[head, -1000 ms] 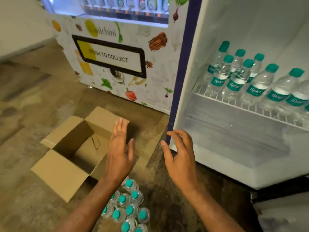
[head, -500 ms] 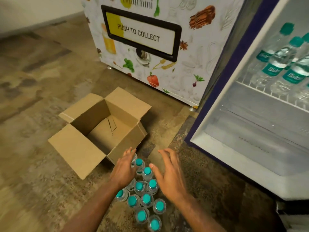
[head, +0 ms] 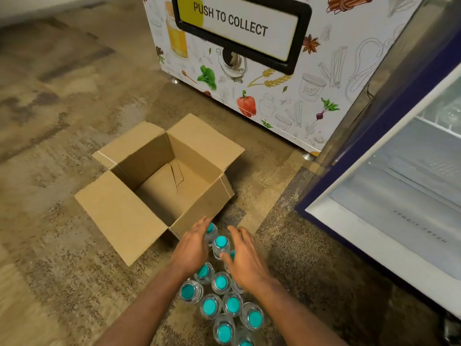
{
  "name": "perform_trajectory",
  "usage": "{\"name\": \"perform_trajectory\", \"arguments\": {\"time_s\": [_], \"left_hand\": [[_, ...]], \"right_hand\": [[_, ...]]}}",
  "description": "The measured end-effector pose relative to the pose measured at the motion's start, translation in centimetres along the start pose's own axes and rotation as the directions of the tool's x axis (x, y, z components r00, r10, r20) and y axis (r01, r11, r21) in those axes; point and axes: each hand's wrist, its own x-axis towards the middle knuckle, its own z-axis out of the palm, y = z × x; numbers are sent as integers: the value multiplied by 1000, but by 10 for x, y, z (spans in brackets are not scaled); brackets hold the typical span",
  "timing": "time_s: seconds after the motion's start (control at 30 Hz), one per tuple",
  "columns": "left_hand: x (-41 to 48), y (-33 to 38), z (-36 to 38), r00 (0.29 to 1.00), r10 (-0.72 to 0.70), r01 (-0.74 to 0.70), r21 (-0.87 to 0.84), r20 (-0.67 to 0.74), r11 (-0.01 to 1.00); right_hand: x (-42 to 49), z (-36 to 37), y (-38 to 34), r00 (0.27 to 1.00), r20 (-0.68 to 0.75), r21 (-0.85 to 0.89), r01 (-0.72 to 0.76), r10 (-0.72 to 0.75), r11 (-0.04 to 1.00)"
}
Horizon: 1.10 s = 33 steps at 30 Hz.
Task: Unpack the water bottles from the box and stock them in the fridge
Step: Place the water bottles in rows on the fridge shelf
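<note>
Several clear water bottles with teal caps stand bunched on the floor just in front of me. My left hand lies against the left side of the farthest bottles, its fingers straight beside a cap. My right hand hovers over the right side of the bunch with its fingers spread, and its thumb touches a bottle that stands between the two hands. Neither hand grips anything. The cardboard box sits open beyond the bottles, its flaps folded out and its inside bare. To the right is the open fridge, with its lower compartment showing.
A white vending machine printed with food drawings and a "PUSH TO COLLECT" flap stands behind the box. The fridge's dark blue edge runs diagonally at the right. Brown patterned carpet stretches out to the left.
My view has dropped from the fridge shelf to the floor. Both hands have come down from in front of the fridge onto the far bottles of the bunch.
</note>
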Motion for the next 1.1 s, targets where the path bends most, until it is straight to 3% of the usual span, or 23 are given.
{"name": "perform_trajectory", "arguments": {"time_s": [0.2, 0.37, 0.53, 0.8, 0.97, 1.1], "left_hand": [[23, -2, -1, 999, -31, 34, -96, 27, 995], [31, -8, 4, 995, -98, 101, -175, 30, 979], [45, -11, 4, 984, -129, 156, -256, 119, 954], [51, -16, 5, 972, -127, 184, -313, 196, 932], [48, -4, -3, 986, -104, 153, -448, 132, 881], [49, 30, -22, 999, -45, 49, -559, 20, 828]], "right_hand": [[32, 18, -5, 990, 121, -33, -73, 76, 997], [44, 31, 0, 977, 124, -42, -170, 174, 985], [50, 44, 0, 963, 138, 24, -236, 231, 971], [54, 41, 7, 941, 199, 218, -316, 275, 923], [53, 20, 13, 956, 119, 410, -293, 268, 864], [53, -17, 20, 953, 32, 640, -251, 301, 727]]}}
